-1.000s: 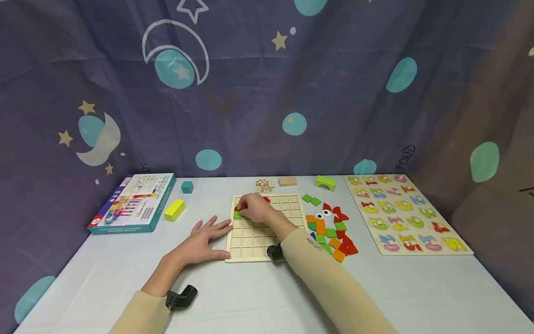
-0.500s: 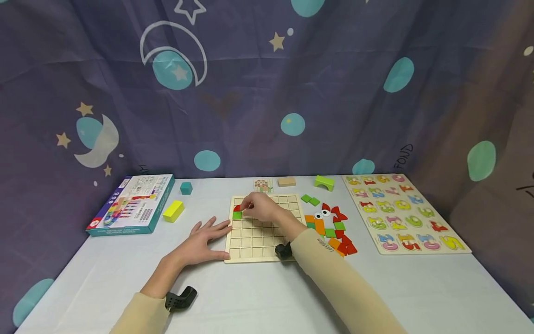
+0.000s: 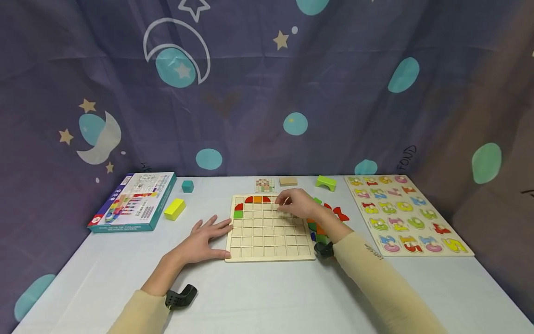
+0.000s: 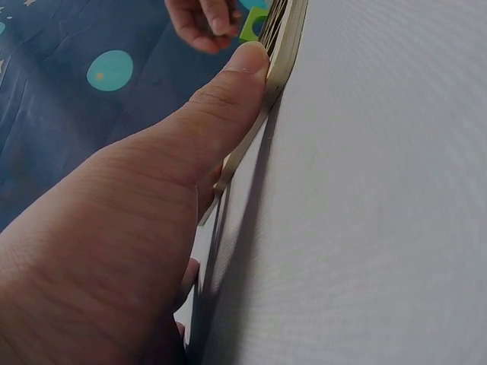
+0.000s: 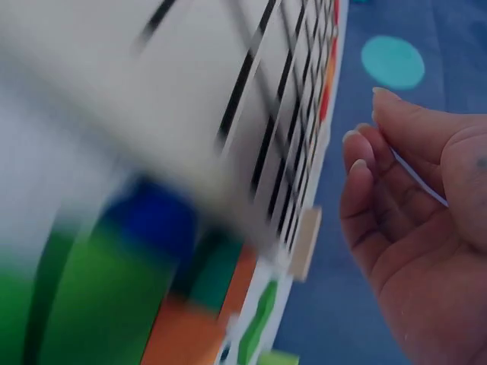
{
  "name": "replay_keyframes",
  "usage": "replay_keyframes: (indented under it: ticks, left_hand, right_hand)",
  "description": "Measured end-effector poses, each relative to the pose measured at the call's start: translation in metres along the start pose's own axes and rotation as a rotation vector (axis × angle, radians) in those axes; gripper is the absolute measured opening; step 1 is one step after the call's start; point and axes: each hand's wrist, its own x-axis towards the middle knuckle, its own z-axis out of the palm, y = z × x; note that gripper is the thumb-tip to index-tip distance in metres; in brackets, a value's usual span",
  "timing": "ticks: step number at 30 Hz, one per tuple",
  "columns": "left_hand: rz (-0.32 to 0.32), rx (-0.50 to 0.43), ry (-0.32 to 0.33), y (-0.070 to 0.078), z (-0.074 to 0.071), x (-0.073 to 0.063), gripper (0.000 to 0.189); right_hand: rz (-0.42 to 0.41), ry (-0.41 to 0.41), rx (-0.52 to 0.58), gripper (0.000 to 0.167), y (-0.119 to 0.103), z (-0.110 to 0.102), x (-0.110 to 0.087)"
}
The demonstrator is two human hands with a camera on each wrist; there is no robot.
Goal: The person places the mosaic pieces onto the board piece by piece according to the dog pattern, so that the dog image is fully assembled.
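A wooden grid board [image 3: 263, 234] lies mid-table. In its upper left sit a green square [image 3: 238, 215] and a red rounded piece [image 3: 239, 207]; an orange square [image 3: 257, 199] lies between two red rounded pieces along the top row. My left hand [image 3: 200, 243] rests at the board's left edge with its fingers spread, and its thumb [image 4: 228, 87] touches the edge in the left wrist view. Over the board's upper right hovers my right hand [image 3: 297, 204], its fingers loosely bent. Nothing shows between those fingertips in the right wrist view.
Loose coloured pieces [image 3: 320, 229] lie right of the board, partly hidden by the right arm. Behind are a pattern card [image 3: 264, 185], a wooden block [image 3: 288, 181] and a green arch [image 3: 326, 182]. A number puzzle [image 3: 363, 218] lies right; a box [image 3: 133, 204] and yellow block [image 3: 174, 209] stand left.
My right hand has left the green square in the upper left and moved right across the board, uncovering the red and orange pieces. The left hand has stayed at the edge.
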Motion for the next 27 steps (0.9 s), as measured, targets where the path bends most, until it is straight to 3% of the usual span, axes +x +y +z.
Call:
replay_keyframes:
  ticks: [15,27]
  left_hand:
    - [-0.009,0.002,-0.011,-0.001,-0.002,0.001,0.087]
    - [-0.007,-0.011,-0.01,0.0,-0.001,0.001,0.088]
  right_hand:
    - [0.209,0.123,-0.017,0.021,0.058,-0.052,-0.05]
    - [0.328,0.121,-0.068,0.024,0.088,-0.063,-0.062]
